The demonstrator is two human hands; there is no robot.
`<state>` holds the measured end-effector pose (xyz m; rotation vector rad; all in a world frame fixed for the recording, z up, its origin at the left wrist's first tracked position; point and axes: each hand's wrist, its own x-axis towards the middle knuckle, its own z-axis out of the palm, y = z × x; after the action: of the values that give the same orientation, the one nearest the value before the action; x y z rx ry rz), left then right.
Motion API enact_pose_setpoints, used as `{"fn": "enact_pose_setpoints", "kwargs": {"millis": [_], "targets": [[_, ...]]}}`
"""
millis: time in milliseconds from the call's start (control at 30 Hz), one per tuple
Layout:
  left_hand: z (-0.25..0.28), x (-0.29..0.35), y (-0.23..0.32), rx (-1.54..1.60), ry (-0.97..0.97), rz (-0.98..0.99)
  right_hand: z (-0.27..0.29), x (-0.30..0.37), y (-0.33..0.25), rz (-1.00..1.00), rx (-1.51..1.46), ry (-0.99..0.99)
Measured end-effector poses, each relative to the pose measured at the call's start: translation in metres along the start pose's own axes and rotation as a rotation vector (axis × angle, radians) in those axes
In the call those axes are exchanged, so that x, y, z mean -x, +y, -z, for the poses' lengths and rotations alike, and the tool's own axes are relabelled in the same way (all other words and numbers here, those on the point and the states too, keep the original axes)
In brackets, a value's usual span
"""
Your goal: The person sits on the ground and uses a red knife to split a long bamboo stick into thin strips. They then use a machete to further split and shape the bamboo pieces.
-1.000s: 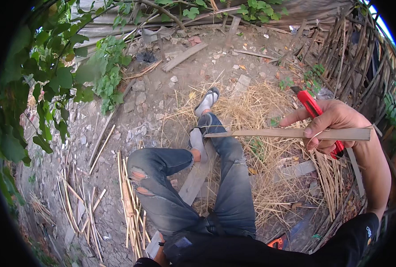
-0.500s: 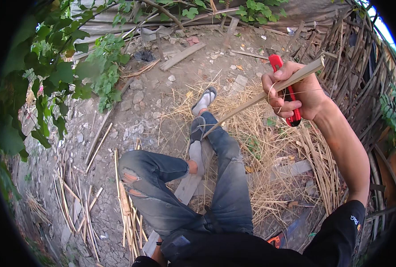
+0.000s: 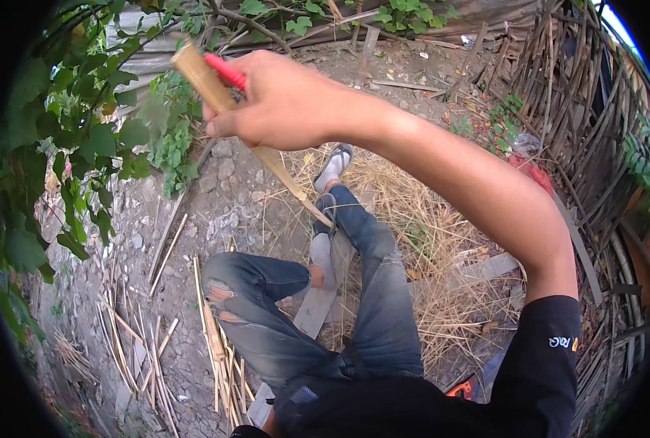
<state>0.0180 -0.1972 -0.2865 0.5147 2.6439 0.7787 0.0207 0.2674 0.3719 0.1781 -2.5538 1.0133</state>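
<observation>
My right hand (image 3: pixel 267 98) is raised at the upper left, my forearm stretched across the view. It is closed around a bamboo strip (image 3: pixel 285 175) and a red utility knife (image 3: pixel 225 71); only part of the knife's handle shows, beside the strip's thick upper end. The strip slants down to my shoe (image 3: pixel 325 209), where its thin lower end meets or passes over the shoe; I cannot tell which. Of my left arm only a sliver of skin shows at the bottom edge, and the hand itself is out of sight.
Split bamboo sticks (image 3: pixel 215 332) lie beside my bent knee, with more thin strips (image 3: pixel 150 358) farther left. Straw-like shavings (image 3: pixel 449 292) cover the ground at right. An orange-handled saw (image 3: pixel 462 388) lies near my hip. Leafy vines (image 3: pixel 99 139) hang at left; a stick fence (image 3: pixel 558 95) stands right.
My right hand has swung from the upper right to the upper left, carrying the bamboo strip and utility knife. The strip's upper end now leans left; its lower end stays near my shoe.
</observation>
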Motion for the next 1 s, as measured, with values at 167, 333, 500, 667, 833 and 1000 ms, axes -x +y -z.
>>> {"fn": "enact_pose_setpoints", "kwargs": {"millis": [167,333,500,667,833,1000], "targets": [[0.013,0.0,-0.004,-0.019,-0.006,0.016,-0.085,-0.069,-0.003,0.312,0.177,0.044],[0.019,0.0,0.0,-0.02,-0.026,0.03,-0.13,-0.101,-0.022,0.384,0.134,-0.051],[0.036,0.009,0.014,-0.039,-0.07,0.07,-0.136,-0.129,-0.021,0.552,0.213,-0.294],[0.155,-0.007,0.007,-0.256,0.303,0.011,-0.112,-0.128,-0.041,0.353,-0.004,-0.606],[0.277,-0.033,0.253,0.52,0.94,-0.35,-0.144,-0.112,-0.036,0.32,-0.137,-0.458],[0.224,-0.136,0.359,0.9,0.498,-0.903,-0.183,-0.083,-0.035,0.357,-0.24,-0.447]]}}
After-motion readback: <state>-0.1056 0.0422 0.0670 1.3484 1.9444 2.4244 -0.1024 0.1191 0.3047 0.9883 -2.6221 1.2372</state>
